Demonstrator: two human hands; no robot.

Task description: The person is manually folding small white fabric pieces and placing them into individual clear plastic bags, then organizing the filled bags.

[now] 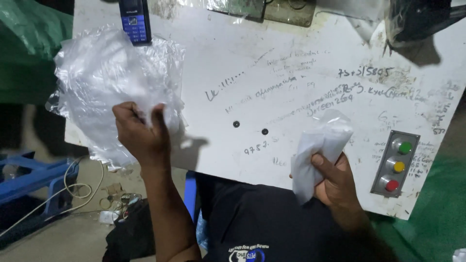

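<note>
— While the right hand [335,177] grips a folded white packet [318,150] at the worktop's [272,58] near edge, what has the left?

— Left hand [141,133] pinches clear plastic bags [107,77]; beyond lies a blue phone [135,20].

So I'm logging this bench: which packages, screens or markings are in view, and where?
Clear plastic bags: crumpled pile, table's left edge, in the left hand's grip.
White packet: soft, in the right hand.
Phone: dark keypad handset, small screen, top left.
Handwriting: dark scribbles across the white table.
</note>
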